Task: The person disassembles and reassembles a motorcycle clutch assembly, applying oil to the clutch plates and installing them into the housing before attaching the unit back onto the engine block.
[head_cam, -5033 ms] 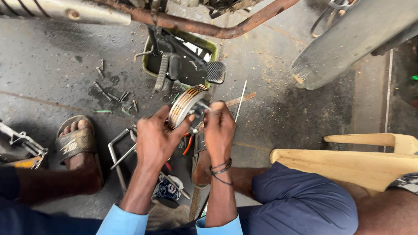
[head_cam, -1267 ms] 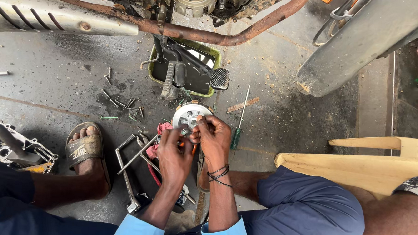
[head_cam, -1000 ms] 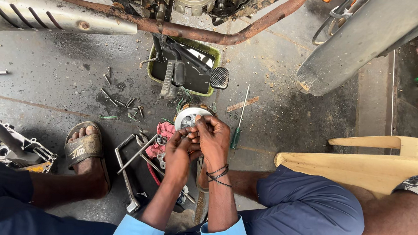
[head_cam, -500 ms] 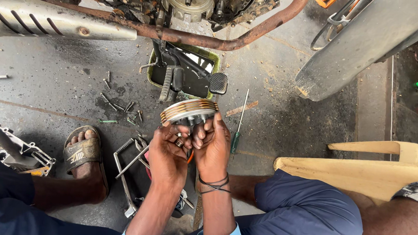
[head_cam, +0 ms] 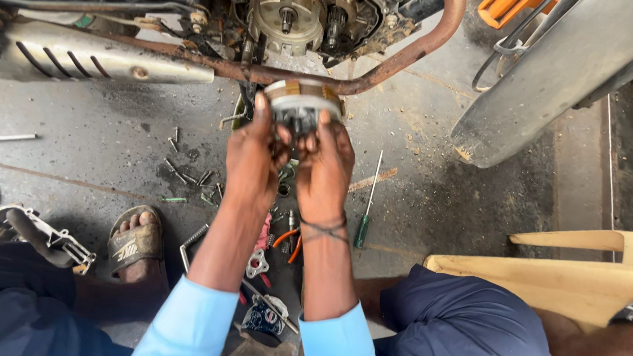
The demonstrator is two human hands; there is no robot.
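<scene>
Light blue sleeves (head_cam: 192, 323), dark blue trousers (head_cam: 460, 330), brown sandal (head_cam: 134, 239) (thread bracelet (head_cam: 322, 229) on right wrist).

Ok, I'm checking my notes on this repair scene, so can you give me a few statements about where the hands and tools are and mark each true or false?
1. Both hands hold the round clutch assembly together. True: the left hand and the right hand grip it from either side.
2. The clutch assembly lies on the floor. False: it is held up just below the open engine case.
3. A green-handled screwdriver lies on the concrete to the right of the right hand. True.
4. The loose bolts sit on the wooden bench. False: they are scattered on the floor, left of the left hand.
5. A sandalled foot rests on the floor. True.
</scene>
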